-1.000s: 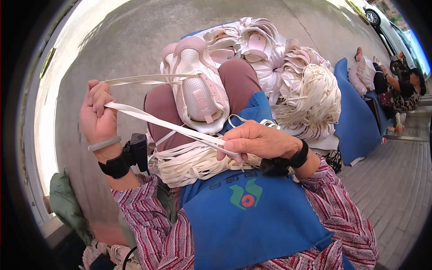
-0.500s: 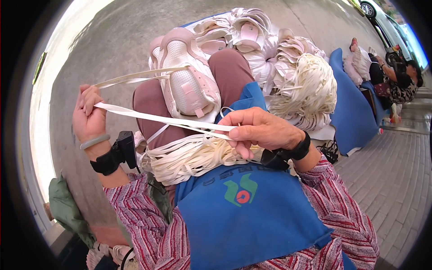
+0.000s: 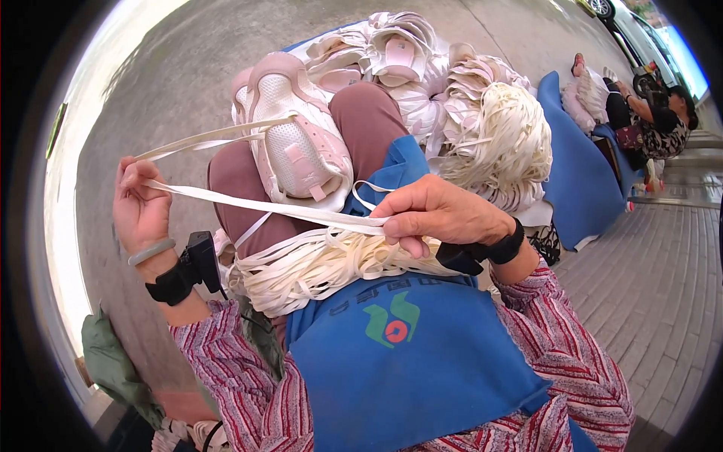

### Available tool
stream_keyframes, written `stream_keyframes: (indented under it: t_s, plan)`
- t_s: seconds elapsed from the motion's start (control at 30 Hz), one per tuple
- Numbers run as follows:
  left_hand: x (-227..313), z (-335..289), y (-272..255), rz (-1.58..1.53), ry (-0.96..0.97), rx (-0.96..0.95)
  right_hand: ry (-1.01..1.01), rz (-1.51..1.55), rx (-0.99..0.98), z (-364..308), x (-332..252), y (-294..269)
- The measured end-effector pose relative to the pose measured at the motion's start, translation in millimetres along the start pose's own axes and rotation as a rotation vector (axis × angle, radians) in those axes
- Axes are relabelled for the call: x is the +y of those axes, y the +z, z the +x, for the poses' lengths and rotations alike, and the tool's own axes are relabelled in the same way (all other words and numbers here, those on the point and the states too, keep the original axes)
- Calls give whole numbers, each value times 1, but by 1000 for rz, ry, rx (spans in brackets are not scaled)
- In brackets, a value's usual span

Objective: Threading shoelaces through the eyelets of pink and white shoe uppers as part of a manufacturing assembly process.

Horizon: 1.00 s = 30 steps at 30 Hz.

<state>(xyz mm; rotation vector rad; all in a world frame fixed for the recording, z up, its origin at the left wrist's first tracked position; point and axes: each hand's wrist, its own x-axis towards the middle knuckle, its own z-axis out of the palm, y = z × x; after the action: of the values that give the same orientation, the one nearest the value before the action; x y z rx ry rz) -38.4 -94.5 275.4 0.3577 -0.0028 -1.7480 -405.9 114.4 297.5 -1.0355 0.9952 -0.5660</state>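
Note:
A cream shoelace (image 3: 263, 206) stretches between my two hands. My left hand (image 3: 143, 203), raised at the left, is closed around the lace, and strands run from it to the shoe upper. Its other end is pinched between the thumb and fingers of my right hand (image 3: 444, 215). The pink and white shoe upper (image 3: 290, 147) rests between my knees, with the lace passing into its upper part. Across my lap, below the right hand, lies a bundle of loose cream shoelaces (image 3: 309, 271) on the blue apron (image 3: 422, 361).
Beyond my knees are stacks of shoe uppers (image 3: 403, 56) and a big heap of shoelaces (image 3: 501, 135). A blue sheet (image 3: 576, 181) stands to the right. Farther right, another person (image 3: 663, 120) sits near a parked vehicle (image 3: 640, 38). Green cloth (image 3: 113, 361) lies at lower left.
My left hand has moved slightly left and down, its fingers a little less tightly curled. The lace strands between my hands lie closer together. The whole view has shifted slightly.

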Motion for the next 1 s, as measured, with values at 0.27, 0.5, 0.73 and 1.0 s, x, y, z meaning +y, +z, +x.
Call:
stream_keyframes:
  t_s: [0.27, 0.5, 0.73, 1.0]
  plan:
    - [0, -7, 2, -84, -209, -122, -6, 36, 24, -5, 4, -7]
    - [-5, -17, 8, -16, -295, -283, -67, 67, -65, -5, 6, -8]
    - [-23, -33, 25, 154, -68, -179, 100, -69, -107, -21, -1, -6]
    - [-34, -63, 38, 220, -219, -487, 156, -422, -263, -27, -5, 3]
